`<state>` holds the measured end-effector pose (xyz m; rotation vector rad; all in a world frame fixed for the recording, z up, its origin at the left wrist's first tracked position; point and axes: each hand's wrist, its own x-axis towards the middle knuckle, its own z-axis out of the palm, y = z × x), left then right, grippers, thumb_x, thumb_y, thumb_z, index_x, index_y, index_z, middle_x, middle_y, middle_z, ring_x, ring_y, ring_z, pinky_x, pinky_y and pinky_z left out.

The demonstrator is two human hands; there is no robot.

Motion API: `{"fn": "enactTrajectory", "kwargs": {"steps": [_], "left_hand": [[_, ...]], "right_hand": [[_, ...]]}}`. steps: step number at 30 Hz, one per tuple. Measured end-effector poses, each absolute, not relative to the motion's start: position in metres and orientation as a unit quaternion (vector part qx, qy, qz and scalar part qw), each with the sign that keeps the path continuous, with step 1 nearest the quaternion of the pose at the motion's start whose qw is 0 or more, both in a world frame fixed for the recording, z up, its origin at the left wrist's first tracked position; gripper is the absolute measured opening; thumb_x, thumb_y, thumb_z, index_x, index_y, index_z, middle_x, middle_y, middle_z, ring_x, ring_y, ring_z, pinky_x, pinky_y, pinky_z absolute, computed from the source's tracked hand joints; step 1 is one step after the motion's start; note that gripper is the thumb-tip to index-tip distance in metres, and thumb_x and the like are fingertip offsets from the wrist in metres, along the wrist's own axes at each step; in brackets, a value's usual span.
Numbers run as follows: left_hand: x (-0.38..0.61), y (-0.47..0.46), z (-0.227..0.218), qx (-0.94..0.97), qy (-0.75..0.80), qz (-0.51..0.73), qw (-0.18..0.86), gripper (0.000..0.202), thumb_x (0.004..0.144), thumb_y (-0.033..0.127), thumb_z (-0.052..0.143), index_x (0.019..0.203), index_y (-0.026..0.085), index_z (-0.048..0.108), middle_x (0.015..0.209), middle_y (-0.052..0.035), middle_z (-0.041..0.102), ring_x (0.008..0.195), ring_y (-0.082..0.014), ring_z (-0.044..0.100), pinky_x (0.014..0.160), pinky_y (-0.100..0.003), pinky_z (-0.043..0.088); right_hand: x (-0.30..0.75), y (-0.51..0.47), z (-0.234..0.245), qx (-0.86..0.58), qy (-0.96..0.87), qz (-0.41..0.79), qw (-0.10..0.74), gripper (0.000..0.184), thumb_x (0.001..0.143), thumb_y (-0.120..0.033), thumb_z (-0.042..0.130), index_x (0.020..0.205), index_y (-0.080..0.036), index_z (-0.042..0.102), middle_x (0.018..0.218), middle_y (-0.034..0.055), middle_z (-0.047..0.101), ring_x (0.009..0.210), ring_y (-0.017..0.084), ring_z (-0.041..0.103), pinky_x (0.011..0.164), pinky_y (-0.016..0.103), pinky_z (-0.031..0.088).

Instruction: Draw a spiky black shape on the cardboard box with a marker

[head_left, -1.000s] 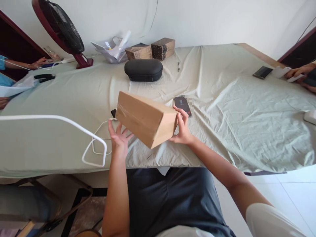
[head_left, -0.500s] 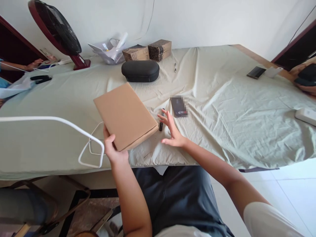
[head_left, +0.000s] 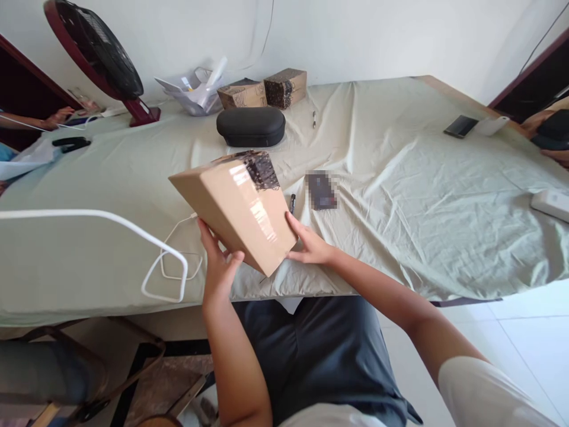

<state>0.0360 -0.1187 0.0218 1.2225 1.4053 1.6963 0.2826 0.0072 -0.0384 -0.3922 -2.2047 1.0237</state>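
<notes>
A brown cardboard box is held tilted above the cloth-covered table, between both of my hands. Clear tape and a black printed patch show on one of its sides. My left hand grips its lower left, thumb on the near face and fingers partly hidden beneath. At the lower right edge, my right hand is closed on the box with its thumb low. Just beyond the right fingers lies a black marker pen, partly covered. A dark phone-like object, partly pixelated, lies to its right.
A black zip case sits behind the box, near two cardboard boxes and a plastic basket. A red fan stands at the back left. A white bent rod crosses the left side. Other people's hands show at the edges.
The box has been turned, so its taped side with the black patch now shows. My right hand, open and apart before, has come onto the box's right edge.
</notes>
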Motion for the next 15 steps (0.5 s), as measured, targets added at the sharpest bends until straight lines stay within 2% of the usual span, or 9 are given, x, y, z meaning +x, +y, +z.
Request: {"fn": "enactTrajectory", "kwargs": {"steps": [2, 5, 6, 8, 11, 13, 15], "left_hand": [[0.039, -0.122, 0.026, 0.495, 0.552, 0.611, 0.280, 0.130, 0.068, 0.069, 0.092, 0.171, 0.047, 0.015, 0.184, -0.0007, -0.008, 0.171, -0.0367, 0.006, 0.126, -0.051, 0.045], [0.048, -0.122, 0.032, 0.509, 0.547, 0.613, 0.256, 0.135, 0.066, 0.064, 0.095, 0.172, 0.046, 0.012, 0.184, -0.0016, -0.003, 0.171, -0.0379, 0.005, 0.125, -0.054, 0.045], [0.052, -0.121, 0.034, 0.504, 0.537, 0.628, 0.252, 0.133, 0.066, 0.063, 0.095, 0.172, 0.045, 0.016, 0.184, -0.0022, 0.003, 0.170, -0.0391, 0.010, 0.125, -0.055, 0.045], [0.059, -0.119, 0.036, 0.475, 0.507, 0.667, 0.270, 0.123, 0.065, 0.064, 0.092, 0.168, 0.041, 0.030, 0.180, -0.0046, 0.023, 0.165, -0.0413, 0.026, 0.124, -0.054, 0.046], [0.064, -0.121, 0.035, 0.376, 0.459, 0.731, 0.337, 0.090, 0.074, 0.074, 0.076, 0.152, 0.034, 0.057, 0.158, -0.0069, 0.058, 0.151, -0.0402, 0.051, 0.119, -0.051, 0.053], [0.060, -0.124, 0.030, 0.310, 0.435, 0.761, 0.368, 0.073, 0.081, 0.077, 0.064, 0.138, 0.032, 0.069, 0.141, -0.0067, 0.071, 0.137, -0.0369, 0.063, 0.108, -0.046, 0.061], [0.052, -0.126, 0.024, 0.280, 0.427, 0.766, 0.391, 0.065, 0.085, 0.078, 0.058, 0.127, 0.031, 0.075, 0.126, -0.0063, 0.077, 0.121, -0.0337, 0.072, 0.092, -0.043, 0.067]], "right_hand": [[0.282, 0.008, -0.043, -0.148, -0.857, 0.363, 0.335, 0.111, 0.094, -0.067, 0.070, 0.177, -0.031, 0.005, 0.182, 0.0084, 0.023, 0.167, 0.033, 0.029, 0.135, 0.050, 0.032], [0.281, 0.008, -0.045, -0.133, -0.863, 0.338, 0.351, 0.103, 0.098, -0.061, 0.067, 0.177, -0.034, 0.006, 0.182, 0.0076, 0.025, 0.166, 0.031, 0.031, 0.134, 0.047, 0.034], [0.281, 0.008, -0.044, -0.118, -0.862, 0.339, 0.359, 0.106, 0.098, -0.061, 0.067, 0.177, -0.035, 0.002, 0.182, 0.0080, 0.023, 0.166, 0.032, 0.031, 0.134, 0.048, 0.033], [0.281, 0.006, -0.039, -0.080, -0.848, 0.365, 0.376, 0.117, 0.094, -0.068, 0.069, 0.175, -0.035, -0.010, 0.184, 0.0103, 0.016, 0.167, 0.034, 0.029, 0.133, 0.052, 0.032], [0.279, 0.002, -0.028, -0.064, -0.795, 0.466, 0.383, 0.128, 0.088, -0.083, 0.064, 0.172, -0.035, -0.019, 0.184, 0.0143, 0.010, 0.167, 0.036, 0.027, 0.129, 0.058, 0.032], [0.279, -0.002, -0.020, -0.093, -0.742, 0.546, 0.378, 0.126, 0.085, -0.087, 0.062, 0.174, -0.036, -0.011, 0.184, 0.0139, 0.015, 0.167, 0.036, 0.027, 0.130, 0.058, 0.030], [0.280, -0.007, -0.015, -0.123, -0.688, 0.619, 0.358, 0.123, 0.081, -0.088, 0.065, 0.176, -0.034, 0.010, 0.181, 0.0123, 0.027, 0.165, 0.037, 0.032, 0.131, 0.057, 0.031]]}}
